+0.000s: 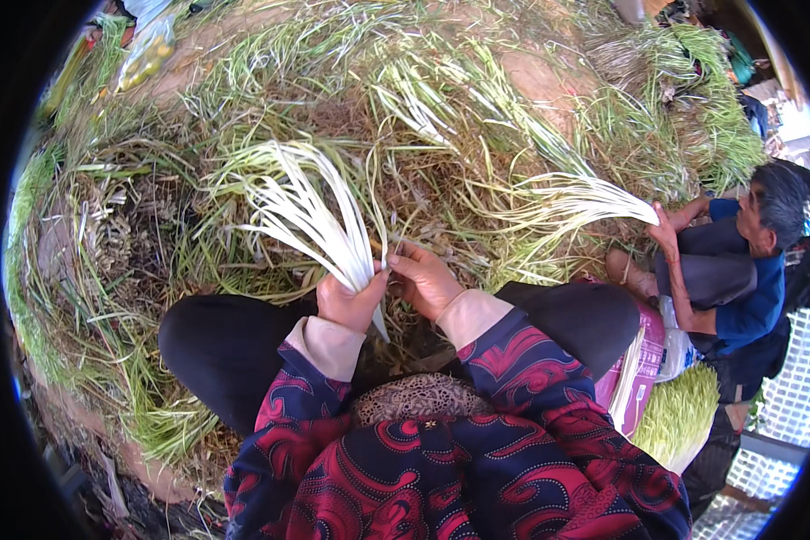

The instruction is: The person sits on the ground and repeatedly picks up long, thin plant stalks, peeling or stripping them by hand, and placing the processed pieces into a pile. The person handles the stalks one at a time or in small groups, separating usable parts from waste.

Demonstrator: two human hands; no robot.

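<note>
My left hand is closed around a bunch of long white-stemmed greens that look like blanched chives. Their pale leaves fan out up and to the left, and the white butt ends stick out below my fist. Close beside it, my right hand pinches a thin yellowish strand between thumb and forefinger, next to the bunch. The remaining fingers of that hand are partly curled out of sight. Both hands are above the gap between my bent knees, over a layer of loose plant litter.
At the right a seated person holds another bunch of pale stalks. Beside my right knee lie a purple printed sack and a bundle of yellow-green shoots. Greens cover the ground ahead; a plastic bag lies far left.
</note>
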